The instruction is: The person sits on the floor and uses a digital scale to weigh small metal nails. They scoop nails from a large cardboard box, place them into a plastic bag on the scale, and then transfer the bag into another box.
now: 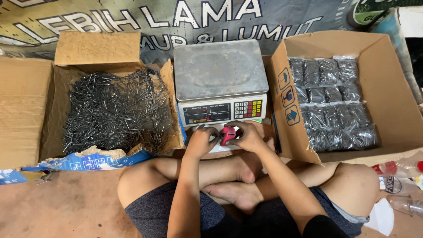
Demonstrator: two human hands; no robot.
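I sit cross-legged on the floor. My left hand [201, 141] and my right hand [247, 135] both grip a small pink device [227, 134], held just in front of a digital weighing scale [219, 70] with a bare grey metal pan. Something white shows under my hands; what it is cannot be told. To the left of the scale an open cardboard box [66, 83] holds a heap of loose dark nails [114, 110]. To the right another cardboard box [392, 92] holds several rows of clear bags packed with nails [332, 101].
A printed banner [176, 17] hangs behind the boxes. Torn blue-and-white cardboard [88, 159] lies at the front of the left box. Empty plastic bottles [398, 183] lie at the right by my knee. The floor [66, 202] is brown.
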